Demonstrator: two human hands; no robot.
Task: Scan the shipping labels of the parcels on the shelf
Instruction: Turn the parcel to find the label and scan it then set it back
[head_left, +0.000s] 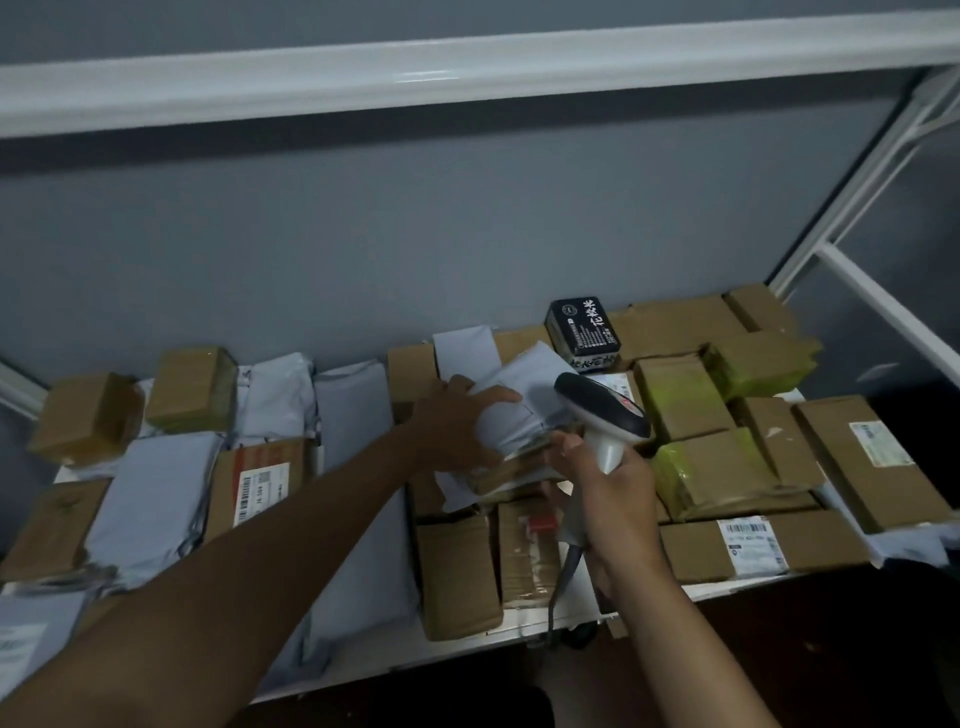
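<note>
Your right hand (615, 486) grips the scanner (605, 410); your left hand (457, 423) pins the white mailer (524, 400). Its label looks creased, so the scan may misread.

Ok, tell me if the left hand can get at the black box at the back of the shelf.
Probably yes: the black box sits exposed on top, but the left hand is gripping a white mailer and must release it.
</note>
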